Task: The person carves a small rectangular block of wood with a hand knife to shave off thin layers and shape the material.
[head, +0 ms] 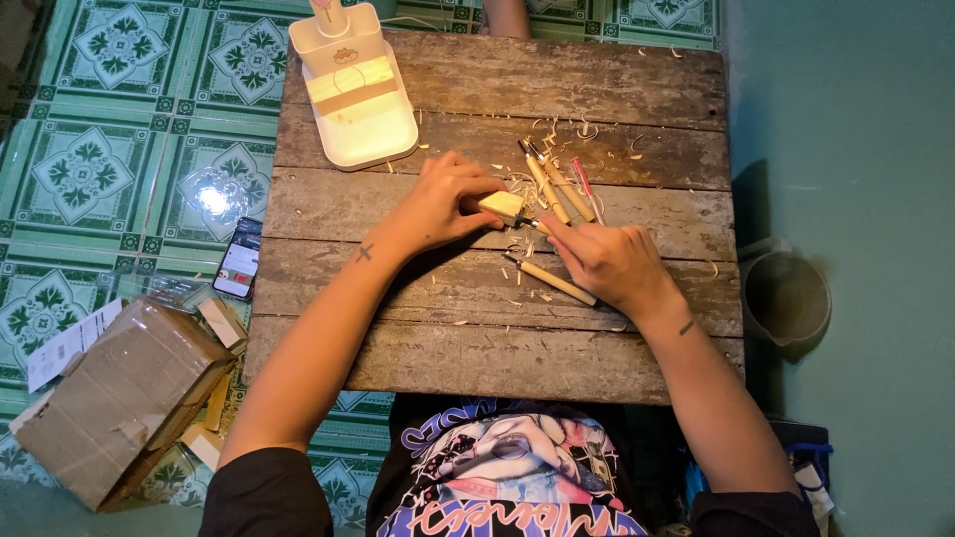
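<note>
Wood block (502,205) pinched by closed left hand (443,204); right hand (607,261) grips what seems a carving tool (529,224).

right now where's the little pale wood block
In the head view, the pale wood block sits near the middle of the wooden table, pinched in the left hand, with the right hand just beside it among shavings.

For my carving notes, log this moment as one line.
left hand: holds wood block | right hand: carving tool at block | table: shavings
</note>
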